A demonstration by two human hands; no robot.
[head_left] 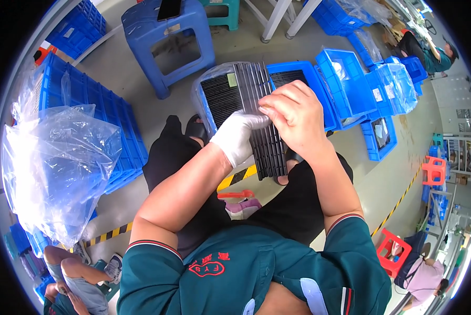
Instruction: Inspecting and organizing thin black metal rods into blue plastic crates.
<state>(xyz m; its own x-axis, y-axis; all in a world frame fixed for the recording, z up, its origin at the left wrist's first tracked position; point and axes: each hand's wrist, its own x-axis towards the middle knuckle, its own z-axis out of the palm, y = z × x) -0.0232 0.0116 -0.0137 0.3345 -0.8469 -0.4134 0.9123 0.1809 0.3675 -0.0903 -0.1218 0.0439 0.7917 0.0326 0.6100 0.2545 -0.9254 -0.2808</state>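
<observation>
A long black slatted panel (269, 152) stands out between my hands, above my knees. My left hand (234, 139), in a white glove, is closed on its left edge, with the thumb across the slats. Bare, my right hand (301, 123) has its thumb and fingertips pinched together at the panel's right side; what they hold, if anything, is hidden. Behind the panel, similar black slatted pieces (220, 100) fill a plastic-lined bin, and a pale green label lies on them. More black pieces (289, 76) lie in the blue bin (293, 66) to the right.
Stacked blue crates (109, 121) with clear plastic sheeting (62, 163) rise at the left. A blue stool (167, 42) bearing a dark flat object stands ahead. More blue bins (345, 84) stand right. Other people sit at the lower left, lower right and far right.
</observation>
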